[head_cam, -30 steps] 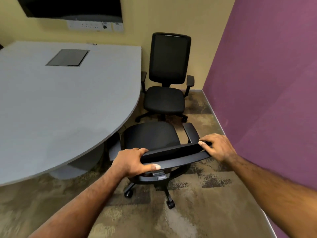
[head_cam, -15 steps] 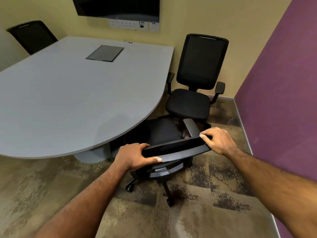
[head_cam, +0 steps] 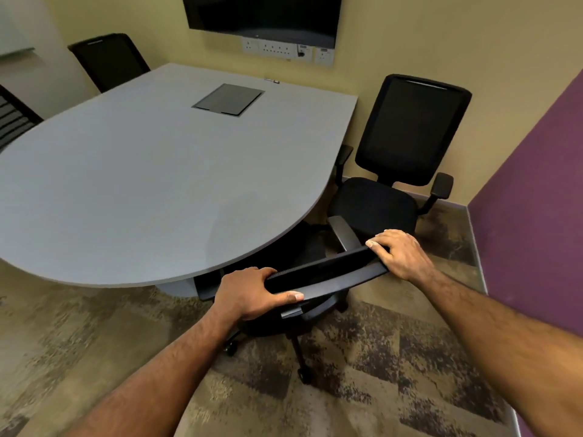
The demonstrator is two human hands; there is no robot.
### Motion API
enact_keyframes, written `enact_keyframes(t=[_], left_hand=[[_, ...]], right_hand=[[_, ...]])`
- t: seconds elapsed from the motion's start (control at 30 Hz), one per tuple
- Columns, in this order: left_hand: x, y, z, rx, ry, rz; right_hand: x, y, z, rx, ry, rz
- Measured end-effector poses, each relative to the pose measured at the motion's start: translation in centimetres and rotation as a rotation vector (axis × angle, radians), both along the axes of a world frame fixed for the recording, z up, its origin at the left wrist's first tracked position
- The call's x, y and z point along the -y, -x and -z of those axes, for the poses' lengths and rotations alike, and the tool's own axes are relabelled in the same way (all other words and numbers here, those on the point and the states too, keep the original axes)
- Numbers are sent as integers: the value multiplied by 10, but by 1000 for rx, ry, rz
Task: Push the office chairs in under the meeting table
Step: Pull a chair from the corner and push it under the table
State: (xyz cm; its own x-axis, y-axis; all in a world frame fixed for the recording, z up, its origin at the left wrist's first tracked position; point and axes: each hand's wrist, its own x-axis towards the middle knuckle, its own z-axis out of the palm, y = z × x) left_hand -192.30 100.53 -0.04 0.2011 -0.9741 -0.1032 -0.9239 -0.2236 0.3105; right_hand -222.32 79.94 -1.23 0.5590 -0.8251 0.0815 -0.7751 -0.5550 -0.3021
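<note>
A black office chair stands right in front of me, its seat mostly hidden under the curved edge of the grey meeting table. My left hand grips the left end of the chair's backrest top. My right hand holds the right end. A second black chair stands apart from the table by the far wall, facing me. Two more chair backs show at the table's far left and left edge.
A purple wall closes in on the right. A dark screen and a socket strip hang on the yellow far wall. A grey cable hatch is set in the tabletop. Patterned carpet covers the floor.
The chair in my hands has rolled forward, and its seat has gone under the table edge. My view has shifted left, bringing the far-left chairs into sight.
</note>
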Motion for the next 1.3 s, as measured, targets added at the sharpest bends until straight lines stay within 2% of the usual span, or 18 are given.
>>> enact_keyframes(t=[0.57, 0.83, 1.07, 1.3], left_hand=[[46, 73, 6, -3, 4, -274], [68, 105, 7, -24, 90, -389], [88, 129, 10, -2, 255, -494], [117, 150, 15, 24, 163, -468]], right_hand=[[116, 11, -14, 14, -52, -278], [162, 16, -12, 49, -32, -370], [201, 17, -10, 92, 2, -413], [239, 21, -2, 84, 20, -453]])
